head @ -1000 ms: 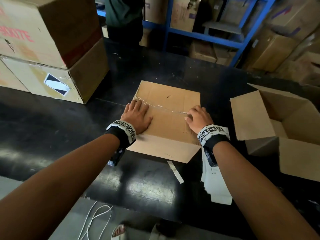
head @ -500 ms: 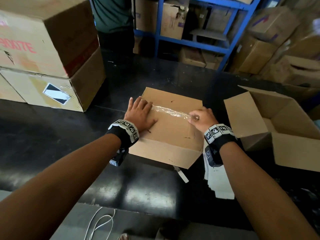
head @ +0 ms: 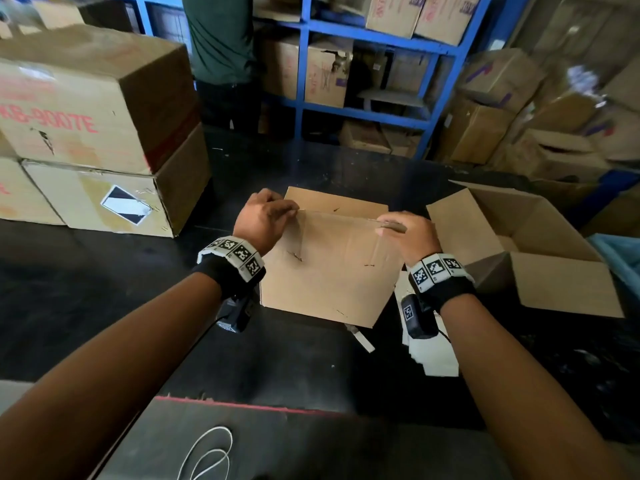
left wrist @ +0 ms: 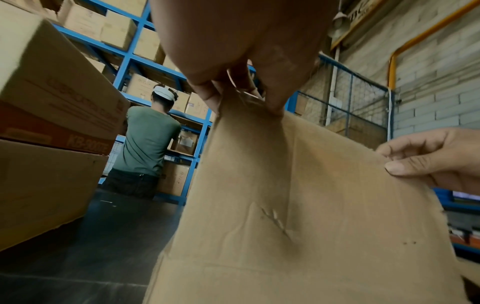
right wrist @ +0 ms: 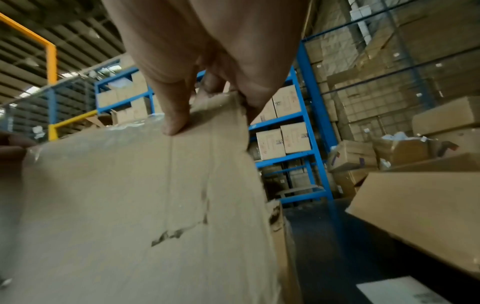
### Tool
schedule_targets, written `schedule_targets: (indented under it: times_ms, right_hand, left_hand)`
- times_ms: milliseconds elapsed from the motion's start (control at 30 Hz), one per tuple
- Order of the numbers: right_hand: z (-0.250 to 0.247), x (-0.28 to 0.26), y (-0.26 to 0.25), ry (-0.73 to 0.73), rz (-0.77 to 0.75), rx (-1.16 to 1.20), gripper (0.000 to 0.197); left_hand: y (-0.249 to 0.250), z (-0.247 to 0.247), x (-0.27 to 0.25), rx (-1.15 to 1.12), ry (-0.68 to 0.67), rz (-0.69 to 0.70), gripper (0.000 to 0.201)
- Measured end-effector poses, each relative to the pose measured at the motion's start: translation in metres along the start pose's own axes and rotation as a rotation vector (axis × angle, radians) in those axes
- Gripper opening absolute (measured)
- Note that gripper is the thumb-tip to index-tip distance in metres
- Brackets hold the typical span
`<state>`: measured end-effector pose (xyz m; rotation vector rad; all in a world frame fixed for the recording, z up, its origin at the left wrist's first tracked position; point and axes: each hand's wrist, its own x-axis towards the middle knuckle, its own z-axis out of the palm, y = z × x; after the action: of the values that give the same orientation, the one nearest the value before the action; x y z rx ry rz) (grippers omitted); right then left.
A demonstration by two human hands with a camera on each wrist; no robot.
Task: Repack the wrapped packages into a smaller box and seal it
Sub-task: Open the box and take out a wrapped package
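A small brown cardboard box [head: 329, 268] sits in the middle of the black table [head: 104, 306]. Its near flap [left wrist: 298, 195] stands raised, with clear tape [right wrist: 135, 123] along the top edge. My left hand [head: 266, 216] pinches the flap's upper left corner, thumb and fingers closed on the cardboard [left wrist: 244, 102]. My right hand [head: 401, 230] pinches the upper right corner [right wrist: 207, 115]. The far flap [head: 332, 202] lies behind. What the box holds is hidden by the flap.
A larger open box [head: 519, 244] stands to the right. A stack of white packages [head: 433, 355] lies under my right wrist. Big stacked cartons [head: 97, 133] fill the left. A person in a green shirt [head: 221, 36] stands at blue shelving [head: 363, 29].
Both hands lay on the taped top of the box before; now they have risen and pinch the near flap's edge, which has lifted off the box. The head view has tilted up.
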<state>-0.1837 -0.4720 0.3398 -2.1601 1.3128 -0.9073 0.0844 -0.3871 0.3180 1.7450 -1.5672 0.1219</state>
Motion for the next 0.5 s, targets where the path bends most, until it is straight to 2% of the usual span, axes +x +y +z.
schedule_targets:
  times_ms: [233,300,400,467,500]
  right_hand:
    - [-0.021,-0.059,0.003,-0.225,-0.079,0.034,0.025]
    - [-0.023,-0.076,0.007,-0.313,-0.076,0.007,0.027]
    - [-0.02,-0.099,0.016,-0.455,-0.077,-0.039,0.028]
    - [-0.013,-0.111,0.022,-0.508,-0.07,-0.041,0.029]
    - [-0.008,-0.115,0.026,-0.52,-0.049,-0.032,0.031]
  left_hand:
    - [0.015,-0.029,-0.083,-0.177,0.02,0.026,0.02]
    - [0.017,-0.03,-0.105,-0.15,-0.003,0.012,0.017]
    - [0.018,-0.026,-0.132,-0.059,-0.08,0.007,0.013]
    - [0.018,-0.023,-0.145,0.043,-0.193,0.023,0.024]
    - [0.019,-0.021,-0.15,0.109,-0.299,0.014,0.034]
